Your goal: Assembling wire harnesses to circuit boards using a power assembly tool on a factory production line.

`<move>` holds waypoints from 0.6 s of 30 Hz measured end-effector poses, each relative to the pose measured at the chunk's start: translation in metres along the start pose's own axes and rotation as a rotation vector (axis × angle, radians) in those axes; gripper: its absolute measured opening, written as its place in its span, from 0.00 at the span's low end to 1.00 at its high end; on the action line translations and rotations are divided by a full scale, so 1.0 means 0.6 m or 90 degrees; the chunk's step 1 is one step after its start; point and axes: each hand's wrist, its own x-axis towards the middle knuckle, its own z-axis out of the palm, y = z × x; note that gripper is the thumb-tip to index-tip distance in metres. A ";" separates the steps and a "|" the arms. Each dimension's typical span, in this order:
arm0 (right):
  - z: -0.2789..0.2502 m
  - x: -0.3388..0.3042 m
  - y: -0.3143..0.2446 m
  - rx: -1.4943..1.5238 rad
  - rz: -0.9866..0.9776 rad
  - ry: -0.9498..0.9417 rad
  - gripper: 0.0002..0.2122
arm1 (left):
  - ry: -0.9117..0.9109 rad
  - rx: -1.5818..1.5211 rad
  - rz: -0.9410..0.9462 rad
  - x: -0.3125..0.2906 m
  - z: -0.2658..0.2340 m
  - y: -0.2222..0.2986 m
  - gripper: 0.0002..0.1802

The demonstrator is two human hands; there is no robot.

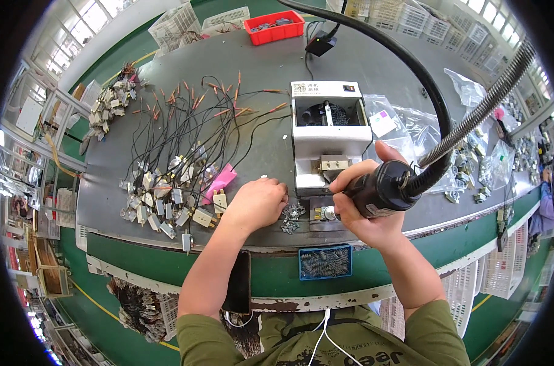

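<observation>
The right hand (374,228) wraps around a black power screwdriver (384,189), its tip at a metal block (327,226) on the near side of a white machine (332,133). The left hand (257,202) curls left of small metal parts (291,217); whether it pinches anything, I cannot tell.

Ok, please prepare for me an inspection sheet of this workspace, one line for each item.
Surface: grey table, partly covered at left and right.
Job's things: black handheld tool above a metal block; small metal parts.
Clutter: piled pale plug-like pieces; clear plastic bags.
Hands: right hand grips the tool; left hand beside the metal parts, grasp hidden.
Cables: black leads tangled at left; thick black cable arching from the tool.
Surroundings: white crates, green floor.
</observation>
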 end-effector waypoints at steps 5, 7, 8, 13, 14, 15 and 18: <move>0.000 0.003 0.003 0.001 -0.019 -0.008 0.43 | -0.026 -0.007 -0.042 -0.001 -0.004 0.000 0.08; 0.002 0.003 0.002 -0.005 -0.028 -0.015 0.43 | -0.031 0.003 -0.044 0.002 -0.001 0.000 0.09; 0.004 0.002 0.001 0.004 -0.011 -0.005 0.43 | -0.036 0.012 -0.044 0.006 0.002 0.000 0.10; 0.003 0.002 0.000 0.007 -0.013 -0.013 0.42 | 0.000 0.027 -0.042 0.009 0.008 -0.002 0.10; 0.003 0.001 0.001 0.010 -0.008 -0.006 0.42 | 0.016 0.027 -0.038 0.009 0.004 0.001 0.11; 0.003 -0.001 0.001 0.013 -0.003 0.002 0.42 | 0.014 0.027 -0.035 0.005 -0.002 0.003 0.11; 0.002 -0.003 0.006 0.010 -0.028 0.011 0.42 | 0.032 -0.089 -0.096 -0.017 -0.036 0.020 0.09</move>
